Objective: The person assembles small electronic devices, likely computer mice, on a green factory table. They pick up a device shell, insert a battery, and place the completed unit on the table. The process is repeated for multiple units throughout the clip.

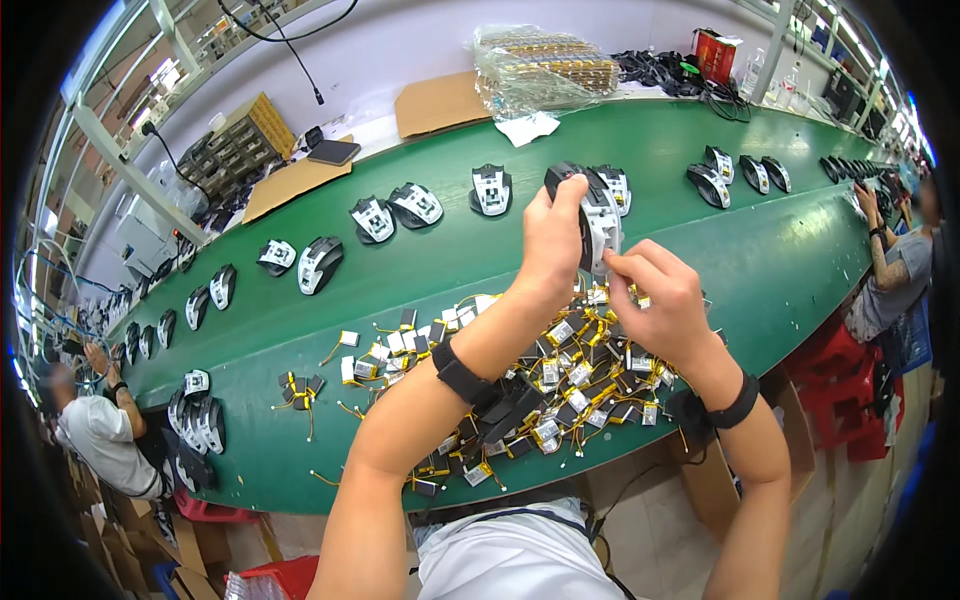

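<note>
My left hand (552,240) is wrapped round a black and white computer mouse (601,222), held up above the bench with its white inner side turned to the right. The fingertips of my right hand (660,300) are pinched together against the lower end of that mouse. Whatever they grip is too small to make out. Below both hands spreads a heap of small batteries (549,432), silver and black with yellow tape and thin wires. Just behind the held mouse, another mouse (617,190) sits on the green belt (440,262).
Several part-built mice (320,265) are strung along the belt. More mice (203,425) are stacked at the bench's left. A plastic-wrapped stack of trays (545,70) and cardboard (437,104) lie along the back. Co-workers (105,440) sit at both ends.
</note>
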Demonstrator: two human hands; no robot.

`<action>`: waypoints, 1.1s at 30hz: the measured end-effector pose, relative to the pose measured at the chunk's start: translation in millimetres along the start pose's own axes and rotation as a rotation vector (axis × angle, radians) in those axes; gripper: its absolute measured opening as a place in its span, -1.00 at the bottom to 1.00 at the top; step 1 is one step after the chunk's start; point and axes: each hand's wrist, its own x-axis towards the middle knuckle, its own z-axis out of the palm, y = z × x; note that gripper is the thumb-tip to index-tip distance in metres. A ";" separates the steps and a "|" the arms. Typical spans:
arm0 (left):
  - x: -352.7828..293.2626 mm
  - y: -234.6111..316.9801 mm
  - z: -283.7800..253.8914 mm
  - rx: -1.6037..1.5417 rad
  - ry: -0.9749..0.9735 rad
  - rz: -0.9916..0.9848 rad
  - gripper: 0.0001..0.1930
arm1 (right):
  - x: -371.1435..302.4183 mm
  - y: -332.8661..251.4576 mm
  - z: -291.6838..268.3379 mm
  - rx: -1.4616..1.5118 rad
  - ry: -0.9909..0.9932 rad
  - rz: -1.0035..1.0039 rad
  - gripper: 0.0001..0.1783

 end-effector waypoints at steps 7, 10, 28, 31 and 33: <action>-14.1 8.8 7.2 0.003 -0.236 0.212 -0.62 | -11.6 -5.7 8.6 0.786 0.177 0.648 -0.80; -18.3 8.1 5.7 0.007 -0.277 0.289 -0.64 | -10.0 3.5 9.2 1.122 0.010 0.748 -0.76; -17.5 5.7 -13.0 0.116 -0.309 0.293 -0.45 | -5.5 7.8 19.4 1.128 0.000 0.781 -0.76; -20.9 5.6 -10.1 0.168 -0.320 0.356 -0.46 | -7.9 12.8 19.0 1.210 -0.035 0.780 -0.76; -21.7 4.3 -11.0 0.198 -0.326 0.382 -0.47 | -5.9 10.1 18.1 1.221 -0.049 0.812 -0.76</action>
